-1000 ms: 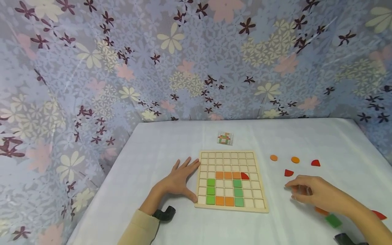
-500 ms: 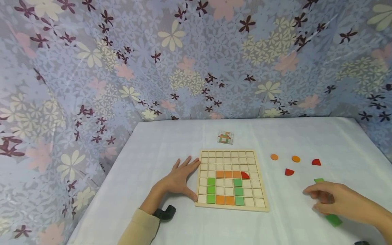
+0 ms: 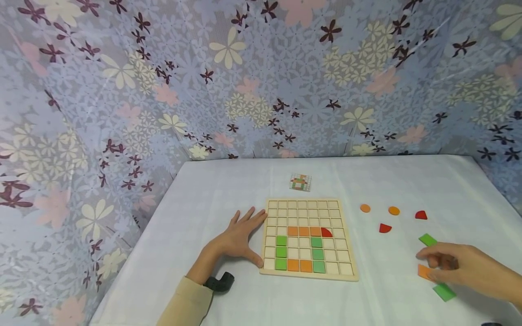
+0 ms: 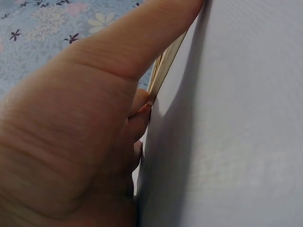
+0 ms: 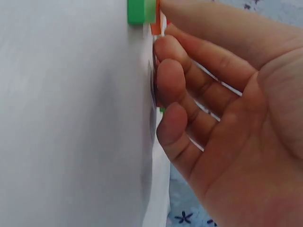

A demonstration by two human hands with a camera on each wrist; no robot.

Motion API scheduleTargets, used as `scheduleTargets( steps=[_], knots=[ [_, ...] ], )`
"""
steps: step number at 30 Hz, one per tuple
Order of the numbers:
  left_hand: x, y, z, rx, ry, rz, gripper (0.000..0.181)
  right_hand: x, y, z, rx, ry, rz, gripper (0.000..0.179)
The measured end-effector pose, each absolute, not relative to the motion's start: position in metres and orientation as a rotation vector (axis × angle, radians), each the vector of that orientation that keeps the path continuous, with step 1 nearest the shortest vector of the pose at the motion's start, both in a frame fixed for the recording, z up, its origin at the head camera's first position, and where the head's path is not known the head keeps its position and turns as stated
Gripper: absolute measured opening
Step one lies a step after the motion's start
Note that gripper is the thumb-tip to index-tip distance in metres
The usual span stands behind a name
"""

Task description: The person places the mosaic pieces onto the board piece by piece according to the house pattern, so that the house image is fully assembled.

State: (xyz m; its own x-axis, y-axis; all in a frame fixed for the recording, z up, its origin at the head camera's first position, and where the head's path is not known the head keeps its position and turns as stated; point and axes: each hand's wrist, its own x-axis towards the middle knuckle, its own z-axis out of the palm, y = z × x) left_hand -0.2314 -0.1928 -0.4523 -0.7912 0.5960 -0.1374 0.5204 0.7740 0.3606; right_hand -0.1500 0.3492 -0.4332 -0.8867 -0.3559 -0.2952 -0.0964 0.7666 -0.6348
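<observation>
A wooden grid board (image 3: 306,203) lies on the table with square tiles in several cells: green tiles (image 3: 281,251), orange tiles (image 3: 303,231), and a red quarter-circle piece (image 3: 326,232). My left hand (image 3: 238,238) is spread along the board's left edge, thumb at the lower corner and fingertips higher up; the board's side also shows in the left wrist view. My right hand (image 3: 458,269) is low over loose tiles on the right, thumb and index finger apart. An orange tile (image 3: 424,272) sits partly under its thumb. One green tile (image 3: 427,239) lies behind the hand, another green tile (image 3: 444,292) in front.
Between board and right hand lie two orange discs (image 3: 393,211) and two red quarter-circle pieces (image 3: 385,228). A small pattern card (image 3: 300,182) rests behind the board. The white tablecloth (image 3: 228,181) ends at a flowered curtain (image 3: 261,90).
My right hand has moved right and back toward my body, away from the red quarter-circle, to the green and orange tiles. The left hand stays at the board.
</observation>
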Motion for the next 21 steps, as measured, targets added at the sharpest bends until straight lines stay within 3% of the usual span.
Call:
scheduleTargets(
  steps=[21],
  knots=[
    [-0.232,-0.194,-0.454,0.888,2.722,0.466,0.137,-0.157,0.327,-0.429,-0.534,2.654,-0.939,0.032]
  ],
)
